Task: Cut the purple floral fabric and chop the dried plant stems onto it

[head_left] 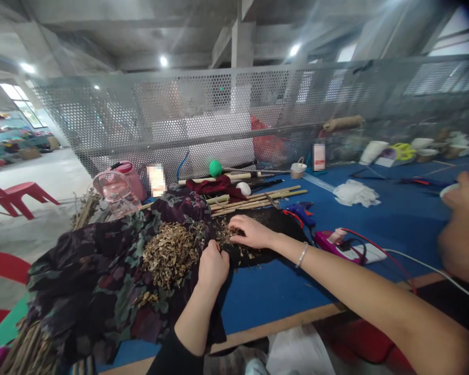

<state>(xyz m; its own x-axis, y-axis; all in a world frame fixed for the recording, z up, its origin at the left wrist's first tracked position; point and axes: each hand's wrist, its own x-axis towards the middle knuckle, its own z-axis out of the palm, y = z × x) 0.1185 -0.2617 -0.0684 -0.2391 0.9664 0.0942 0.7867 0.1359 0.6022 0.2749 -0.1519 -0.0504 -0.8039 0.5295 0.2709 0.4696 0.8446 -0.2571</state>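
My left hand (214, 264) is closed at the left edge of a black cloth (279, 224), pinching its near corner. Over that cloth reaches my right hand (252, 232), wearing a bracelet, its fingers curved and apart just above scattered dry plant bits (226, 229). Nothing shows in its grasp. To the left, a heap of dried brown plant pieces (171, 255) lies on a dark patterned cloth (97, 276). A small clump of the same pieces (146, 298) sits below the heap.
Behind the cloths lie thin sticks (261, 200), a green ball (215, 167) and a dark red cloth (219, 186). At right are a blue glue gun (301, 212), a pink power strip (338, 247) with cables, white crumpled material (355, 194) and another person's blurred hand (467, 208).
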